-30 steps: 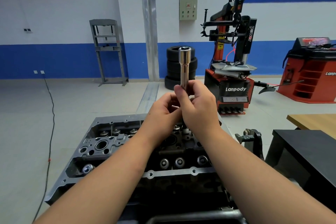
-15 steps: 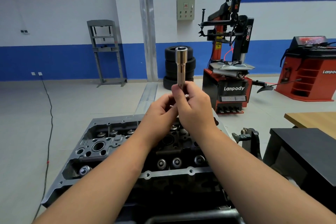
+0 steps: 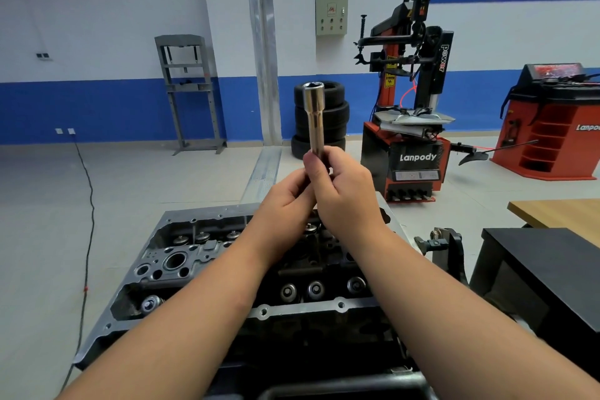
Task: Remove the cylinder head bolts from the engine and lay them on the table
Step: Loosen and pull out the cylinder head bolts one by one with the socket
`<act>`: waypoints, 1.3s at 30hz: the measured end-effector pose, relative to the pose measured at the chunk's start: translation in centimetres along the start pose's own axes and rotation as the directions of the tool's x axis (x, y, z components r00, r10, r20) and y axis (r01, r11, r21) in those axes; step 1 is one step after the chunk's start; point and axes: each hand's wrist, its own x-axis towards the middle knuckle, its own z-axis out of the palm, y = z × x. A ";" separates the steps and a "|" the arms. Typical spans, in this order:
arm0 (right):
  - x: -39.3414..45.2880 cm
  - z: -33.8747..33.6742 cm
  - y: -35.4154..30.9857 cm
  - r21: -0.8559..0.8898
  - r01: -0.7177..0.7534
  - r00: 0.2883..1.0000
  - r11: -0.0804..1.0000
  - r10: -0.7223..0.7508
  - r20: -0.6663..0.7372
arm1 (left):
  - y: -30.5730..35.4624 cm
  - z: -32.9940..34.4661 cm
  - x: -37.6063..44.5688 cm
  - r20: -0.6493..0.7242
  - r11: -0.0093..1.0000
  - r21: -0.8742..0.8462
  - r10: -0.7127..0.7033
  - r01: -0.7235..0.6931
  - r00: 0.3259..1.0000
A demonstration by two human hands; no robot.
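While both forearms reach forward over the engine, the hands meet above its far half and hold one long socket between them. Nearest the viewer, below the wrists, the open cylinder head shows its valve springs in rows and a flange of bolt holes along the near edge; whether any head bolts sit in it cannot be told. The left hand curls its fingers round the lower end of the tool, which is hidden inside the grip. The right hand closes over it from the other side, thumb and fingers pinching the shaft just above the left hand. The socket stands nearly upright, its long axis vertical with a slight lean to the left at the top, and its open hex mouth points up and away from the hands. To the right of the right forearm lies a dark table, with a wooden top beyond it. Beyond the hands, across the grey floor, a stack of tyres stands directly behind the socket, a tyre changer to its right, and a grey press frame far to the left against the blue and white wall.
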 end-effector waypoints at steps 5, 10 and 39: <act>-0.1 -0.1 -0.2 0.016 0.005 1.000 1.000 -0.005 -0.011 | 0.3 0.0 -0.1 -0.010 0.998 0.054 0.026 -0.025 1.000; -0.2 -0.3 -0.3 0.005 0.027 0.995 1.000 -0.026 -0.096 | 0.1 0.0 0.2 -0.050 0.999 0.012 0.036 -0.036 0.998; -0.1 -0.3 -0.2 0.003 0.016 0.997 1.000 -0.016 -0.080 | 0.1 0.0 0.2 -0.041 1.000 0.025 0.019 -0.018 0.999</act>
